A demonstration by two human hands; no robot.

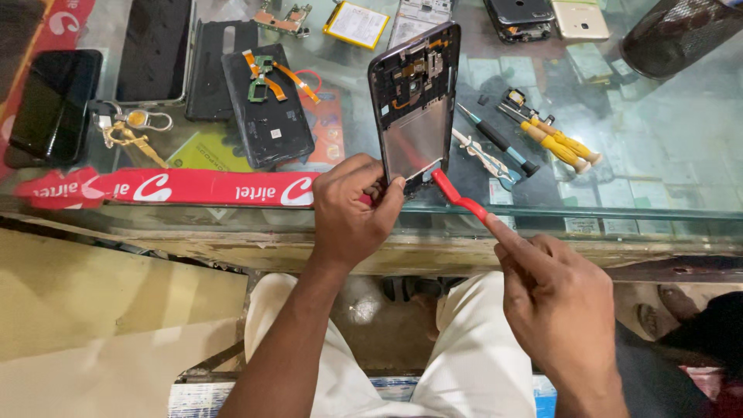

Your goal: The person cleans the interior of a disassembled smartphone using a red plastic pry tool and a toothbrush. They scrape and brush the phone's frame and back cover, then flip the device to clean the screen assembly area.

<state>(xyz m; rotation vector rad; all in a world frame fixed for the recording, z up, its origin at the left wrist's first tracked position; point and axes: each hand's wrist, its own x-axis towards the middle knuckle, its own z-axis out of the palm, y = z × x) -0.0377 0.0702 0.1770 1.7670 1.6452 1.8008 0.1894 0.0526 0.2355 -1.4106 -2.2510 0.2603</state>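
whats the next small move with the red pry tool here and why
Probably slide the red pry tool a little further along the bottom edge of the opened phone. Its tip sits at the lower corner, the left hand props the phone upright on the glass counter, and the right hand grips the handle.

bare forearms, sleeveless; white trousers.

Bright overhead light, glare on glass counter, sharp focus, wide-angle edges

Glossy glass worktop; smooth red plastic pry tool; opened phone frame with a dull metal plate; matt black back cover
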